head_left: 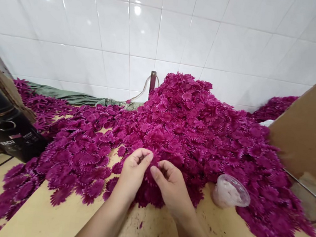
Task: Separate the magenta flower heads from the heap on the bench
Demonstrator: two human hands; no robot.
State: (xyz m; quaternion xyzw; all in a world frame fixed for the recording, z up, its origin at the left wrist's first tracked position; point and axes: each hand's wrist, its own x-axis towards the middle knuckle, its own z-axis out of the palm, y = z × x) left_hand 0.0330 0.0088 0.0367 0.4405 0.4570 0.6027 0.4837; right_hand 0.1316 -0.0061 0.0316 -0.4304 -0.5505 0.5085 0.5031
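Observation:
A big heap of magenta fabric flower petals (192, 127) covers the light wooden table (54, 217) and rises against the wall. My left hand (133, 171) and my right hand (170, 186) meet at the front edge of the heap, fingers curled and pinching a magenta flower piece (151, 168) between them. Both thumbs and forefingers press on it from either side. A small clear plastic cup (231, 192) with something whitish inside lies tilted on the table just right of my right hand.
A black box (5, 129) stands at the left under a cardboard flap. A large brown cardboard sheet (313, 135) leans at the right. White tiled wall (157, 36) behind, with a green cloth (73, 97) and a cable along its foot.

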